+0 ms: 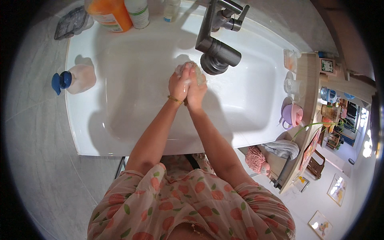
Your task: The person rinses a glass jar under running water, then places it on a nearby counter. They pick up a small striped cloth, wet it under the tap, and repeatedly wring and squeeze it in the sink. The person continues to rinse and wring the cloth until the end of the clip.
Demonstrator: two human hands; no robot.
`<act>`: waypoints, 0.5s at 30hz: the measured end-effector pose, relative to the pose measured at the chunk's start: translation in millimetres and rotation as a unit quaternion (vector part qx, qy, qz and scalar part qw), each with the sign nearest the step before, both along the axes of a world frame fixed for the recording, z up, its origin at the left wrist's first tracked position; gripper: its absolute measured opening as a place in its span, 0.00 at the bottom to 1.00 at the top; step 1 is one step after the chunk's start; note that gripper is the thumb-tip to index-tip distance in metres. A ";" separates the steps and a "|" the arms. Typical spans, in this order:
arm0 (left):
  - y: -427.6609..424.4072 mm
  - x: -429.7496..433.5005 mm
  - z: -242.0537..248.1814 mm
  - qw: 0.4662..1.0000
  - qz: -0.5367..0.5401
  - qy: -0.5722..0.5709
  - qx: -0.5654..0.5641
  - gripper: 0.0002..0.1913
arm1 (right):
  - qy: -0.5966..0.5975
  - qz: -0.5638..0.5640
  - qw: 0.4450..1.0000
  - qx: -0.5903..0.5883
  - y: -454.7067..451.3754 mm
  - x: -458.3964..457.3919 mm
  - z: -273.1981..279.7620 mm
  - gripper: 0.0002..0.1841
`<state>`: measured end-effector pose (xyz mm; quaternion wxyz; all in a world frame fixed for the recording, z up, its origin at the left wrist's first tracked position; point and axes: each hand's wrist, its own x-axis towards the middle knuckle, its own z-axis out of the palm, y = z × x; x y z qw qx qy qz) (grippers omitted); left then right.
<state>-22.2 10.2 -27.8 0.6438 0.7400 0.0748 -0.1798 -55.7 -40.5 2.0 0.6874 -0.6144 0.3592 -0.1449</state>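
Observation:
Over the white washbasin, my left hand and my right hand are pressed together, covered with white foam. To be exact about sides, the hand at picture left wears a thin golden bracelet at its wrist. Something pale, wet and net-like or foamy shows between and above the fingers; whether it is an object or only lather is unclear. The dark metal faucet has its round outlet just right of the fingertips. No water stream is plain to see.
A pump bottle with a blue head lies at the left rim. An orange bottle, a white bottle and a black soap dish are at the back left. A clear cup and a purple cup line the right rim.

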 end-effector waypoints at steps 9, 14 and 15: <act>42.2 16.3 -0.7 0.845 -0.219 -0.210 0.440 0.30 | 0.193 0.292 0.686 -0.638 -100.4 -23.8 -34.0 0.28; 28.4 8.0 -47.8 0.903 -0.136 -0.171 0.369 0.39 | 0.172 0.252 0.753 -0.583 -107.7 -21.0 -104.5 0.29; 16.4 5.0 -55.4 0.940 -0.097 -0.147 0.293 0.39 | 0.119 0.250 0.817 -0.506 -88.7 -18.1 -107.8 0.27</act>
